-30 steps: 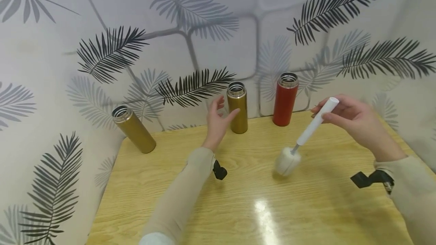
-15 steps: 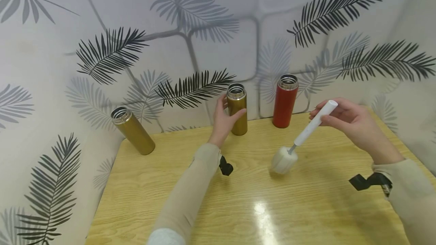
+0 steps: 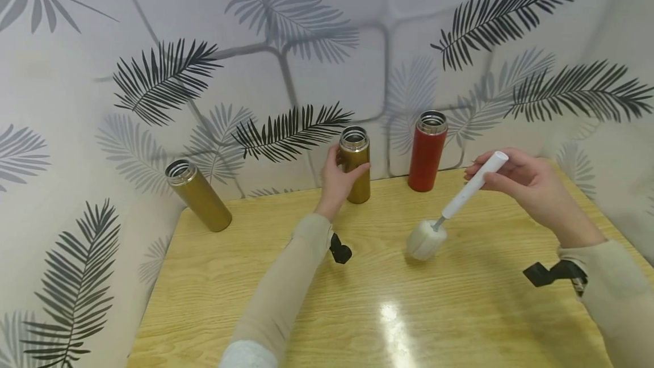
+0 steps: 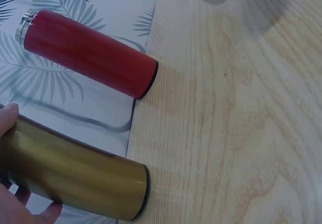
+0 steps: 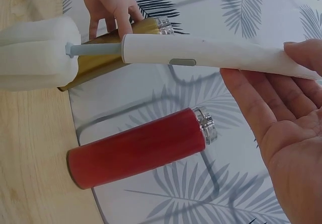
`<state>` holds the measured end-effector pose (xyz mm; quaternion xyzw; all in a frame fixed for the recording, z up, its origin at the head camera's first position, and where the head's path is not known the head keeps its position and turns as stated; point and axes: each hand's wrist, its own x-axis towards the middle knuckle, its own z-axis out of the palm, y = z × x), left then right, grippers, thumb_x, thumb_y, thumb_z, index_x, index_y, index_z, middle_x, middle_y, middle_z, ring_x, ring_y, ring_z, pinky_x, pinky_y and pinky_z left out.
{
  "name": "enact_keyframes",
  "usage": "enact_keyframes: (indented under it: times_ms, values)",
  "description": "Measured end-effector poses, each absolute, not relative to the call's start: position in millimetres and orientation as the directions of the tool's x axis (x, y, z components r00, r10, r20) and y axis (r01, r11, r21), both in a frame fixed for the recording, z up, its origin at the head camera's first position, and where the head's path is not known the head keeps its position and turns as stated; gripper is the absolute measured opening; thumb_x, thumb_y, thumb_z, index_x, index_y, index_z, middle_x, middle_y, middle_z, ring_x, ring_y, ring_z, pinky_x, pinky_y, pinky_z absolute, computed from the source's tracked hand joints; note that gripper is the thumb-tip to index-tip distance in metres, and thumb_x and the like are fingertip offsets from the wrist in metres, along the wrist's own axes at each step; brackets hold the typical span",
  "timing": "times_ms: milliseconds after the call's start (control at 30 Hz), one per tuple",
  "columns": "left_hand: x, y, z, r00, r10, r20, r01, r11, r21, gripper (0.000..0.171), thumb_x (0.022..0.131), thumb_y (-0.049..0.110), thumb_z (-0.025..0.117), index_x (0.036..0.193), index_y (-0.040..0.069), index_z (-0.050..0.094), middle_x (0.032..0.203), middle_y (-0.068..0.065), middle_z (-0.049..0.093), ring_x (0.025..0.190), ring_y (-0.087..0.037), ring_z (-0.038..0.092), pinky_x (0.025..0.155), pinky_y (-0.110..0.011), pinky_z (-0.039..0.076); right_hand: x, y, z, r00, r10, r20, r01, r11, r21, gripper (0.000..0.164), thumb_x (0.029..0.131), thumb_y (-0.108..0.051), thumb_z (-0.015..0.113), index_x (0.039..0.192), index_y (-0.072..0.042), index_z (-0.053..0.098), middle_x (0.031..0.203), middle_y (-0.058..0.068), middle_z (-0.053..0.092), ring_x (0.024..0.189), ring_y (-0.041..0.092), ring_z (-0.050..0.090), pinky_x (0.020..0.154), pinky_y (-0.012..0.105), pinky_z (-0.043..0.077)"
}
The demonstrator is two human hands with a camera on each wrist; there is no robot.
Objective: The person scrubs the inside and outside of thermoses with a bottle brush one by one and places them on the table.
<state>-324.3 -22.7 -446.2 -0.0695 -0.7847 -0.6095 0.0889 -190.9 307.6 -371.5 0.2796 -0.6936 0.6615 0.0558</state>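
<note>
My left hand (image 3: 339,182) grips a gold vacuum flask (image 3: 359,170) that stands lidless at the back of the table, thumb on its near side and fingers round the left. In the left wrist view the thumb and fingertips touch the gold flask (image 4: 85,176). My right hand (image 3: 528,183) pinches the white handle of a sponge bottle brush (image 3: 472,186) between thumb and fingers. The brush's pale sponge head (image 3: 427,239) points down and left, just above the table. In the right wrist view the brush (image 5: 166,50) passes in front of the gold flask.
A red open-mouthed flask (image 3: 427,155) stands upright right of the held one, near the wall. Another gold flask (image 3: 204,200), also lidless, is at the table's left back corner. The wooden table (image 3: 357,300) meets a leaf-patterned wall (image 3: 327,84) behind.
My left hand has moved right and closed round the middle gold flask. The brush has shifted slightly left and its sponge head is steadier; my right hand keeps its grip.
</note>
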Motion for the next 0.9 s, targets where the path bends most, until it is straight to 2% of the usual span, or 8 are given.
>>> enact_keyframes:
  times_ms: [400,733,900]
  values:
    - [-293,-43,-436,-0.978,0.05,0.205,0.211,0.268,0.94,0.079,0.083,0.031,0.09,0.149,0.014,0.05,0.146,-0.008,0.058,0.133,-0.03,0.055,0.114,-0.051,0.043,-193,308,-376,-0.843,-0.307,0.442,-0.453,-0.038,-0.891,0.027,0.099,0.019,0.052,0.126,0.016,0.056,0.116,0.013,0.075,0.11,0.019,0.072,0.091,0.029,0.059]
    - [-254,-59,-434,-0.97,0.146,0.194,0.226,0.26,0.939,0.076,0.083,0.029,0.091,0.148,0.018,0.052,0.14,-0.003,0.061,0.129,-0.024,0.057,0.107,-0.043,0.05,-192,306,-376,-0.84,-0.312,0.444,-0.449,-0.058,-0.891,0.025,0.102,0.015,0.048,0.126,0.014,0.056,0.117,0.012,0.074,0.112,0.018,0.072,0.092,0.028,0.059]
    - [-238,-62,-438,-0.963,0.187,0.191,0.23,0.214,0.949,0.076,0.082,0.023,0.091,0.148,0.018,0.054,0.138,-0.003,0.062,0.128,-0.024,0.058,0.101,-0.042,0.055,-192,303,-375,-0.835,-0.32,0.449,-0.448,-0.078,-0.89,0.025,0.102,0.016,0.048,0.126,0.014,0.056,0.117,0.012,0.074,0.112,0.018,0.072,0.092,0.028,0.059]
